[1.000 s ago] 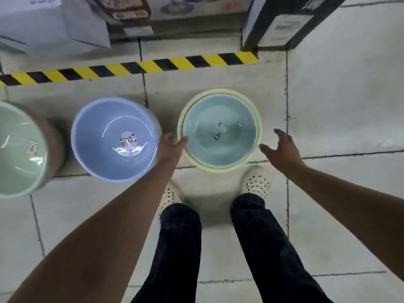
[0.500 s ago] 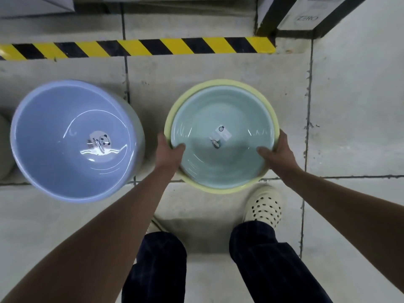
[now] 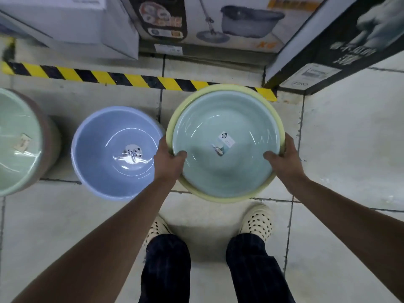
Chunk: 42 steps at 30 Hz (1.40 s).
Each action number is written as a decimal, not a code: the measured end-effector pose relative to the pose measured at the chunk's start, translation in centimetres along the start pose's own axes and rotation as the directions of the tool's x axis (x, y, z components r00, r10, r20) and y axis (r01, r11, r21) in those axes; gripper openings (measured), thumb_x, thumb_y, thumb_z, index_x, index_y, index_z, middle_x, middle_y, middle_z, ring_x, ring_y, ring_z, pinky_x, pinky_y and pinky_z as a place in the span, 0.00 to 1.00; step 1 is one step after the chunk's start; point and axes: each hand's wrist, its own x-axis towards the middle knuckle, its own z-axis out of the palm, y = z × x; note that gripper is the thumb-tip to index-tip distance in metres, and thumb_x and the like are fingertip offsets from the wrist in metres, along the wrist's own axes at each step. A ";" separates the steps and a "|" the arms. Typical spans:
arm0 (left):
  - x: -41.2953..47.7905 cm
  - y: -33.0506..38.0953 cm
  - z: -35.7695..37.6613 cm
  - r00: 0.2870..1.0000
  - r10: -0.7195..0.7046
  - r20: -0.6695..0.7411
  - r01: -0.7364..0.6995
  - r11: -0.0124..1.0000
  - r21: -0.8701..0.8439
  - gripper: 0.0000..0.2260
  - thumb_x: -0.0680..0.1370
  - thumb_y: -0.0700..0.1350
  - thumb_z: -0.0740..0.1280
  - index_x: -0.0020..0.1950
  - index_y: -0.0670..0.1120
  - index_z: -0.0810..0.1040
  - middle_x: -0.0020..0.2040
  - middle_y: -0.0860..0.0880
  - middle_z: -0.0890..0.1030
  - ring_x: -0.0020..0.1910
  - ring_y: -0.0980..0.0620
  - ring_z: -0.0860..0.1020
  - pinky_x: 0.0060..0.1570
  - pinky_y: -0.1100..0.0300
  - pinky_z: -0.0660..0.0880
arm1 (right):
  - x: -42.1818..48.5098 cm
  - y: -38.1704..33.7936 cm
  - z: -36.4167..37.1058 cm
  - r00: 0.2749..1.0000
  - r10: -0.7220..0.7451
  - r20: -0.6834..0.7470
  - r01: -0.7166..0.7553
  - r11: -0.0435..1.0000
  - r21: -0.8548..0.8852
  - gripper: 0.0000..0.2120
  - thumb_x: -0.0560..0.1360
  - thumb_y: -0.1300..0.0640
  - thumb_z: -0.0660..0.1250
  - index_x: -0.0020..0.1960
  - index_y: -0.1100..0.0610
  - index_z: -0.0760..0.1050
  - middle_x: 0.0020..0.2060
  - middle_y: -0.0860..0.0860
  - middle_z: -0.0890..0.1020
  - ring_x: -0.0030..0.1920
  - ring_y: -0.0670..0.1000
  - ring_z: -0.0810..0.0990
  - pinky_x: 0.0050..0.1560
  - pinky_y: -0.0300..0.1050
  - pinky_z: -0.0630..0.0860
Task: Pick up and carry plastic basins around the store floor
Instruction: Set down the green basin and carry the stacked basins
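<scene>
Pickup looks done: left hand (image 3: 168, 159) and right hand (image 3: 284, 159) clamp opposite rims of teal basin (image 3: 227, 127), thumbs inside, held above floor (image 3: 349, 138). Carrying remains; blue basin (image 3: 109, 138) untouched.

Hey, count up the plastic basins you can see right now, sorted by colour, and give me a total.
Teal: 1, nested in the yellow basin, held by the left hand and right hand - teal basin
Yellow: 1, rim showing around it - yellow basin
Blue: 1, on the floor - blue basin
Green: 1, partly cut off at the left edge - green basin
Total: 4
</scene>
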 end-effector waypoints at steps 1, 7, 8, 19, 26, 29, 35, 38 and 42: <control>-0.5 1.0 -1.3 1.000 0.001 -0.012 -0.001 1.000 -0.012 0.28 0.65 0.45 0.66 0.65 0.49 0.73 0.44 0.63 0.77 0.44 0.56 0.78 0.38 0.70 0.69 | -0.8 -1.7 0.1 1.000 -0.015 0.011 0.015 1.000 0.002 0.35 0.65 0.56 0.67 0.71 0.46 0.65 0.51 0.41 0.78 0.52 0.50 0.78 0.49 0.46 0.76; -2.3 4.8 -9.7 0.995 -0.038 -0.088 0.033 0.998 -0.060 0.30 0.65 0.45 0.66 0.67 0.53 0.70 0.48 0.62 0.78 0.51 0.50 0.78 0.48 0.56 0.74 | -4.7 -9.8 2.7 0.993 -0.085 0.076 0.088 0.995 -0.036 0.29 0.70 0.63 0.69 0.66 0.44 0.67 0.54 0.45 0.79 0.54 0.52 0.78 0.52 0.48 0.76; -2.3 5.0 -11.2 0.993 -0.047 -0.104 0.041 0.998 -0.053 0.30 0.65 0.45 0.66 0.68 0.53 0.69 0.48 0.64 0.77 0.51 0.50 0.77 0.49 0.56 0.73 | -5.1 -10.8 3.6 0.992 -0.088 0.089 0.092 0.995 -0.045 0.29 0.70 0.64 0.69 0.66 0.43 0.67 0.53 0.45 0.79 0.53 0.52 0.78 0.52 0.48 0.76; 0.4 -0.5 -23.1 0.936 -0.214 -0.280 0.198 0.976 -0.086 0.23 0.65 0.46 0.69 0.61 0.49 0.76 0.49 0.51 0.82 0.51 0.44 0.81 0.51 0.52 0.78 | -6.1 -14.2 18.9 0.981 -0.028 0.193 0.037 0.998 -0.045 0.26 0.66 0.66 0.70 0.59 0.47 0.73 0.55 0.54 0.80 0.47 0.53 0.80 0.44 0.46 0.77; 3.4 -6.8 -24.7 0.931 -0.223 -0.289 0.202 0.974 -0.100 0.23 0.68 0.43 0.70 0.63 0.49 0.76 0.53 0.48 0.82 0.52 0.44 0.80 0.53 0.48 0.78 | -5.3 -11.6 25.9 0.989 -0.016 0.145 0.025 0.998 -0.057 0.31 0.65 0.65 0.69 0.65 0.48 0.70 0.58 0.55 0.75 0.48 0.54 0.79 0.40 0.44 0.76; 4.7 -9.0 -25.0 0.921 -0.236 -0.309 0.208 0.971 -0.120 0.20 0.70 0.41 0.71 0.61 0.48 0.76 0.52 0.48 0.82 0.51 0.44 0.80 0.51 0.50 0.78 | -4.9 -10.4 27.7 0.989 -0.043 0.144 0.056 0.995 -0.087 0.32 0.62 0.62 0.69 0.65 0.48 0.69 0.57 0.54 0.75 0.51 0.56 0.79 0.47 0.49 0.79; 5.3 -11.6 -26.0 0.926 -0.241 -0.291 0.225 0.971 -0.085 0.22 0.71 0.39 0.71 0.64 0.47 0.76 0.50 0.51 0.80 0.48 0.48 0.77 0.48 0.58 0.72 | -4.9 -8.7 30.2 0.989 0.015 0.145 0.008 0.988 -0.152 0.28 0.59 0.62 0.68 0.59 0.49 0.74 0.57 0.56 0.78 0.48 0.56 0.81 0.41 0.41 0.76; 5.8 -12.1 -25.8 0.925 -0.243 -0.291 0.231 0.970 -0.073 0.16 0.71 0.37 0.71 0.57 0.47 0.77 0.47 0.50 0.79 0.47 0.47 0.77 0.46 0.59 0.70 | -4.5 -8.1 31.0 0.992 0.039 0.123 -0.024 0.992 -0.121 0.26 0.60 0.63 0.69 0.56 0.49 0.75 0.58 0.57 0.78 0.47 0.56 0.82 0.39 0.40 0.74; 7.0 -13.0 -24.8 0.933 -0.211 -0.292 0.203 0.977 -0.060 0.17 0.68 0.37 0.72 0.56 0.47 0.77 0.48 0.49 0.79 0.47 0.45 0.78 0.46 0.55 0.74 | -3.6 -7.5 31.4 0.993 0.031 0.114 -0.018 0.994 -0.112 0.24 0.64 0.67 0.70 0.54 0.46 0.72 0.58 0.54 0.77 0.48 0.57 0.80 0.42 0.43 0.75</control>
